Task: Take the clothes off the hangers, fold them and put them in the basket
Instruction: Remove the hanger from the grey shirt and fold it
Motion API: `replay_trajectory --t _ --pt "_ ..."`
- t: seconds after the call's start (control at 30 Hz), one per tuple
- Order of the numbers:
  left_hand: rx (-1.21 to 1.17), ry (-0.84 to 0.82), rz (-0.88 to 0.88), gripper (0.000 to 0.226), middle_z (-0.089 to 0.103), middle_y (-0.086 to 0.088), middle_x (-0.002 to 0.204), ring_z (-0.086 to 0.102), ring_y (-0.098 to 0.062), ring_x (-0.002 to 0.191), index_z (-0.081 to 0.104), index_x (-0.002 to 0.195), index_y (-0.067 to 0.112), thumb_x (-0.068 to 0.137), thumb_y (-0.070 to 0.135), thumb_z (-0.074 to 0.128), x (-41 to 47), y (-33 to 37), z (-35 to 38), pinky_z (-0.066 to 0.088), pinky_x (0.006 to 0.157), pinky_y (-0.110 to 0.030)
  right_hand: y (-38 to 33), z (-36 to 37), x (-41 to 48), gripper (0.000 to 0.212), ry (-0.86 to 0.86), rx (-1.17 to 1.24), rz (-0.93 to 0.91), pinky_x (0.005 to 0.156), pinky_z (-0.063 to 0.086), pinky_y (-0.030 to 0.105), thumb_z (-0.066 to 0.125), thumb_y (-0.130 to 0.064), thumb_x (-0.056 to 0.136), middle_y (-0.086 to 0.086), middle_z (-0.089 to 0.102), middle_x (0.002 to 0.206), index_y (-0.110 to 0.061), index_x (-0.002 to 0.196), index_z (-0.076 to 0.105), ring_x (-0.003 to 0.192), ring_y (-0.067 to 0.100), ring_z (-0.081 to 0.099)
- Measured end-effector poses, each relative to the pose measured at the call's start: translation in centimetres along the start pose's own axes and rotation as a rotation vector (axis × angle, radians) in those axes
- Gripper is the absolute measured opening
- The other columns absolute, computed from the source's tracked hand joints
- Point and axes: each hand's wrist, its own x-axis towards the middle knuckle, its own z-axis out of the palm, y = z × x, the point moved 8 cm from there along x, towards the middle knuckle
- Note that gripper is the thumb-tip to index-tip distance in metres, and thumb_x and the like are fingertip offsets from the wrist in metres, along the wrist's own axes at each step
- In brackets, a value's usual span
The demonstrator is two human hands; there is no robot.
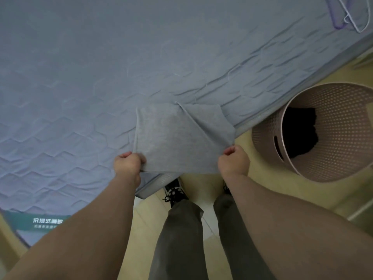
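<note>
A grey garment [177, 136] lies folded at the near corner of the mattress [101, 67], its front edge lifted off the bed. My left hand [127, 164] grips its near left corner in a fist. My right hand [234, 160] grips the near right corner the same way. The pink perforated basket [343, 138] stands on the floor to the right of my right hand, with a dark garment [300, 134] inside it. Hangers [351, 19] lie on the bed at the far right corner, on a purple item.
The grey quilted mattress fills most of the view; its edge runs diagonally from lower left to upper right. My legs and a shoe [174, 190] stand on the pale floor [262, 182] between bed corner and basket.
</note>
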Motion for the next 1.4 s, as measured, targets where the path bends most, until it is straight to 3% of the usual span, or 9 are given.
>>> replay_trajectory --t 0.13,0.23,0.33,0.47,0.67,0.83,1.13,1.3,1.4 --pt "0.15 0.073 0.056 0.041 0.058 -0.01 0.102 0.058 -0.026 0.087 0.053 0.105 0.013 0.07 0.001 0.072 0.6 -1.1 -0.6 0.051 0.073 -0.033 1.0 2.7 0.0 0.02 -0.196 -0.218 -0.136 0.071 0.043 0.03 0.056 -0.001 0.085 0.006 0.05 0.114 -0.014 0.099 0.057 0.086 0.021 0.052" --pt "0.405 0.038 0.067 0.058 0.062 -0.011 0.112 0.062 -0.031 0.098 0.056 0.112 0.008 0.058 0.019 0.075 1.0 -0.9 0.4 0.056 0.088 -0.04 1.3 3.4 0.4 0.027 -0.28 -0.386 -0.12 0.082 0.049 0.035 0.056 -0.012 0.089 0.009 0.048 0.123 -0.014 0.115 0.055 0.095 0.025 0.054" --pt "0.69 -0.009 0.079 0.073 0.054 -0.014 0.128 0.056 -0.037 0.118 0.043 0.133 0.001 0.072 0.026 0.073 0.4 0.6 1.7 0.05 0.1 -0.045 -0.8 2.0 1.4 0.039 -0.119 -0.585 -0.198 0.096 0.04 0.04 0.055 -0.03 0.09 0.011 0.047 0.13 -0.015 0.127 0.05 0.115 0.033 0.051" --pt "0.741 0.118 0.405 0.061 0.039 -0.017 0.145 0.039 -0.035 0.135 0.039 0.14 0.006 0.084 0.023 0.059 -1.5 8.0 3.6 0.034 0.111 -0.042 -6.3 0.3 3.6 0.037 0.106 -0.418 -0.339 0.101 0.036 0.045 0.05 -0.029 0.091 0.015 0.047 0.131 -0.013 0.124 0.05 0.124 0.036 0.045" --pt "1.213 -0.104 0.934 0.064 0.046 -0.006 0.145 0.036 -0.028 0.138 0.046 0.14 0.025 0.079 0.03 0.064 -1.6 16.3 12.7 0.029 0.112 -0.041 -12.2 2.8 8.8 0.045 -0.074 -0.468 -0.519 0.106 0.036 0.046 0.043 -0.031 0.097 0.009 0.039 0.146 -0.026 0.142 0.041 0.13 0.035 0.042" --pt "1.565 -0.227 0.901 0.05 0.053 -0.01 0.138 0.048 -0.034 0.128 0.053 0.135 0.026 0.085 0.03 0.054 0.8 15.5 17.3 0.038 0.106 -0.046 -12.6 6.6 12.2 0.034 -0.197 -0.507 -0.479 0.101 0.042 0.036 0.044 -0.033 0.101 0.015 0.052 0.137 -0.015 0.127 0.057 0.124 0.034 0.051" --pt "1.539 -0.217 0.958 0.043 0.052 -0.021 0.13 0.052 -0.042 0.12 0.05 0.133 0.016 0.089 0.012 0.051 3.6 14.7 14.7 0.041 0.103 -0.047 -11.6 4.6 14.3 0.035 -0.147 -0.365 -0.388 0.095 0.04 0.035 0.038 -0.027 0.106 0.024 0.057 0.13 -0.001 0.121 0.056 0.121 0.037 0.051" --pt "1.561 -0.255 0.895 0.055 0.057 -0.012 0.13 0.052 -0.034 0.123 0.052 0.131 0.022 0.076 0.02 0.062 2.1 15.2 16.1 0.035 0.105 -0.044 -13.8 5.4 13.4 0.034 -0.104 -0.537 -0.481 0.104 0.036 0.044 0.038 -0.036 0.099 0.015 0.046 0.137 -0.021 0.126 0.052 0.126 0.035 0.045" --pt "1.406 -0.456 0.771 0.071 0.059 -0.005 0.128 0.055 -0.029 0.117 0.052 0.132 0.028 0.064 0.029 0.071 1.1 15.4 17.5 0.043 0.102 -0.038 -16.3 6.6 11.4 0.048 -0.214 -0.621 -0.716 0.111 0.027 0.046 0.047 -0.045 0.089 0.002 0.047 0.144 -0.034 0.136 0.049 0.134 0.027 0.039"
